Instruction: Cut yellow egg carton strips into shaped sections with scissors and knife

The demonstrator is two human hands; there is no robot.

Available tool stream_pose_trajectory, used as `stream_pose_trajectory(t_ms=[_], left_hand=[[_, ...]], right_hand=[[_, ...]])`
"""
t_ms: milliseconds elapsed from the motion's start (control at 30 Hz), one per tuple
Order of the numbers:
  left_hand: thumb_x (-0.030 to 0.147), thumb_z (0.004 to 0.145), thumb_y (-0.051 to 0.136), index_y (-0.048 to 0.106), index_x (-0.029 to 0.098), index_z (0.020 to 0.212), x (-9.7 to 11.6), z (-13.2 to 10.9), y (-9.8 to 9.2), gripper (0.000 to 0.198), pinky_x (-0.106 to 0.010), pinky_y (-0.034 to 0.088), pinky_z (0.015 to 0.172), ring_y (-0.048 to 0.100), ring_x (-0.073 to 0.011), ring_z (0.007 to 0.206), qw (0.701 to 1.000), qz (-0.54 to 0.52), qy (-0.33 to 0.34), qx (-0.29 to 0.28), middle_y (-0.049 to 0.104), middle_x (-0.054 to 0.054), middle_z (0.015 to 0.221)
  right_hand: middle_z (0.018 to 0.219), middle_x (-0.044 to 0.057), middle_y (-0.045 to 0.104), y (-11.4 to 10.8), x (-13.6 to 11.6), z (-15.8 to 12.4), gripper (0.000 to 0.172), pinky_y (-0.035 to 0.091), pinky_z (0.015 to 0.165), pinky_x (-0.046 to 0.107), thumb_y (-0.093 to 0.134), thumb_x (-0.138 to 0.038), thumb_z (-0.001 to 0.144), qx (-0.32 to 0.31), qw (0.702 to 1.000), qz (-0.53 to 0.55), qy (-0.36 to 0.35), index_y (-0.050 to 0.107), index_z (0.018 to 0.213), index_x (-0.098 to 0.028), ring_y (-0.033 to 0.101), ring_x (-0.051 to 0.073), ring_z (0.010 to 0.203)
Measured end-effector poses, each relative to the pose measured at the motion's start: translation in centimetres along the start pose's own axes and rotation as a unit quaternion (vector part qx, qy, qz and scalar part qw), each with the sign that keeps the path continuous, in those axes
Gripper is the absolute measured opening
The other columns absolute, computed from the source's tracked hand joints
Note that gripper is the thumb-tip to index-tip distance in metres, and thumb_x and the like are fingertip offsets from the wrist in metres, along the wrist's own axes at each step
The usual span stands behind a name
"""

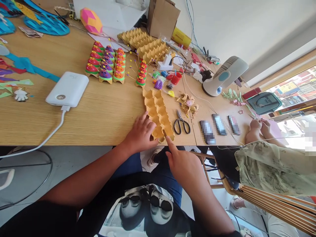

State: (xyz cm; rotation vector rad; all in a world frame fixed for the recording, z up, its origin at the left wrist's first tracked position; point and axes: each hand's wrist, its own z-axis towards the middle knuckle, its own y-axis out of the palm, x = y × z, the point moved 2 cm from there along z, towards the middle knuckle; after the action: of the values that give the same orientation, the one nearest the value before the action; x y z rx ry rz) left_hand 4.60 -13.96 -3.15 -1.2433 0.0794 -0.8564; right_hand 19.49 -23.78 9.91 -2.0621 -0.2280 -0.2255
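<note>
My left hand (140, 131) rests on the near end of a yellow cardboard egg tray strip (158, 110), its fingers curled over the tray's left side and pressing it to the wooden table (98, 115). My right hand (182, 164) sits at the table's front edge, fingers closed round a thin brown tool (164, 133) whose tip touches the tray's near end; I cannot name the tool. Black scissors (181, 123) lie just right of the tray.
A white power bank (67, 89) with its cable lies to the left. Rows of painted egg-cup pieces (106, 64) and more egg trays (145, 44) stand behind. A white fan (223, 77) and three phones (218, 125) sit right, beside another person's hands (259, 126).
</note>
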Motion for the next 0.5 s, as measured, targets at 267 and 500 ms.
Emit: stream_pose_trajectory(t_ms=[267, 500], left_hand=[[0.046, 0.087, 0.070, 0.059, 0.020, 0.116, -0.1, 0.0, 0.0, 0.041, -0.064, 0.029, 0.126, 0.024, -0.0444, 0.159, 1.000, -0.018, -0.007, -0.012, 0.060, -0.017, 0.128], [0.049, 0.089, 0.066, 0.059, 0.019, 0.115, 0.0, 0.0, 0.0, 0.040, -0.063, 0.030, 0.125, 0.026, -0.0444, 0.159, 1.000, -0.008, -0.004, -0.006, 0.061, -0.018, 0.127]], right_hand=[[0.084, 0.007, 0.081, 1.0, 0.1, -1.5, 0.062, 0.046, 0.058, 0.026, 0.042, -0.033, 0.112, -0.010, 1.000, -0.007, 0.001, 0.024, 0.171, -0.027, 0.080, 0.023, 0.078], [0.091, 0.010, 0.082, 0.8, -0.5, 0.6, 0.063, 0.048, 0.060, 0.027, 0.042, -0.035, 0.111, 0.007, 1.000, -0.002, 0.009, 0.023, 0.171, -0.028, 0.080, 0.024, 0.080]])
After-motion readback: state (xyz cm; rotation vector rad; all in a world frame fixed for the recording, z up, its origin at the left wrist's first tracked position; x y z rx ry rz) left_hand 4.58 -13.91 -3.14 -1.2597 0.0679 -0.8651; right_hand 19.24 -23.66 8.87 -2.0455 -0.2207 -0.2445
